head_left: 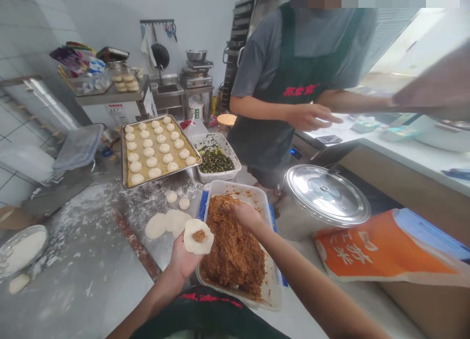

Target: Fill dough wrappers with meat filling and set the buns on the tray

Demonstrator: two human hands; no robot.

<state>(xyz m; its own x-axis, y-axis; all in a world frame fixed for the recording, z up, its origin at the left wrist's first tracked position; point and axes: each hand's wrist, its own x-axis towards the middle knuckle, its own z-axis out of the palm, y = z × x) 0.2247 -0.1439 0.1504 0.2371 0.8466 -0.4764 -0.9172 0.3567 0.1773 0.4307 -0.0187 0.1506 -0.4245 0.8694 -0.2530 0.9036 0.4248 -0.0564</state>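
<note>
- Cupping a dough round (207, 237) from beneath, the left hand (183, 258) bends its fingers around it, above the bench (91, 260) and close to its near edge; a level, relaxed palm seems best, so the disc neither tears nor slides.
- On that round, a dab of filling (199, 236) sits about the middle; a clean, bare border should fold more neatly.
- Just to the right, by the near edge, stands the long tub (272, 275) of brown filling (233, 258). The right hand (246, 217) reaches into it, fingers partly lost against the heap; whether they pinch anything, I cannot tell. Small, even scoops look wiser than one lump.
- Beyond the left hand lie overlapping flat rounds (156, 226); flour underneath would likely prevent sticking.
- Toward the far edge, buns (164, 148) stand in spaced rows on a tray (161, 176), a handy gauge for even portions.
</note>
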